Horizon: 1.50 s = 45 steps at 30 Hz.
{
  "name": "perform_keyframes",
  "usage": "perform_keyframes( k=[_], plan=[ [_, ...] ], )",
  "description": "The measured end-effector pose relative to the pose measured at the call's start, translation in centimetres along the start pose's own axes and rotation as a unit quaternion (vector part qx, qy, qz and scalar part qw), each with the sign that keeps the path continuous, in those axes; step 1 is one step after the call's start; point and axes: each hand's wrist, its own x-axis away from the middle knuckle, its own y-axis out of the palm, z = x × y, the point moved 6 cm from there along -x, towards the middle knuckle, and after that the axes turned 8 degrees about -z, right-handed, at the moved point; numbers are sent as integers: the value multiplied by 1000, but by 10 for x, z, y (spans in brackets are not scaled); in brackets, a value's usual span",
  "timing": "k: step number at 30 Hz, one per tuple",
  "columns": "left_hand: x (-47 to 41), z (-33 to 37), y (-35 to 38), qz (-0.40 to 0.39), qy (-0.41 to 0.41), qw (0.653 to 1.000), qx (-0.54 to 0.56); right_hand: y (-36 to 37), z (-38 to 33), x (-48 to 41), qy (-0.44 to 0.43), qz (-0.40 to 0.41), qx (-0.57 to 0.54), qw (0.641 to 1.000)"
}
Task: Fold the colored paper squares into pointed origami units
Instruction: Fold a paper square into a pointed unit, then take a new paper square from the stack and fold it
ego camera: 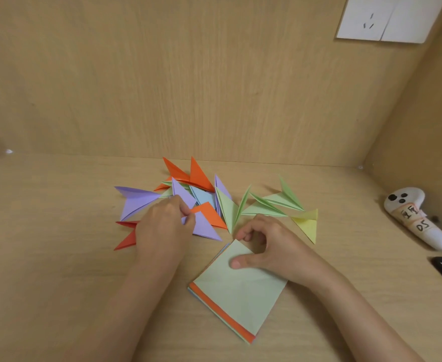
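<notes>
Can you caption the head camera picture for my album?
Left hand pinches a purple unit while right hand holds the top green square.

Left hand (165,226) on units (206,228); right hand (266,246) on stack (240,296)

Standing nearby, I saw that the person's left hand (162,226) and right hand (261,246) were bare. The left forearm (125,304) and right forearm (350,309) were bare too (as far up as I could see). The right thumbnail (236,264) looked short and plain.
</notes>
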Motion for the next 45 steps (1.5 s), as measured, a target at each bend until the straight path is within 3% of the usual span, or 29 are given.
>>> perform_keyframes(
  k=[5,10,13,17,25,30,35,39,45],
  plan=[
    [0,2,0,29,48,998,-18,-7,-2,1,-6,36,-45,998],
    [2,25,-8,97,191,975,58,-12,-4,2,-18,55,-182,982],
    [11,42,-8,20,243,956,161,-18,1,1,-31,95,-266,959],
    [19,52,8,-108,232,935,245,-26,6,3,-33,135,-343,929],
    [13,43,17,-148,169,952,209,-16,5,2,-14,65,-261,963],
    [14,42,21,-147,175,960,162,-14,-2,2,-48,67,-134,988],
    [15,46,5,-101,188,953,217,-29,-4,6,-69,145,-245,956],
    [17,47,4,-148,145,936,286,-36,-1,10,-76,190,-355,912],
    [17,46,8,-173,104,925,323,-43,-11,14,-114,227,-325,911]
  ],
)
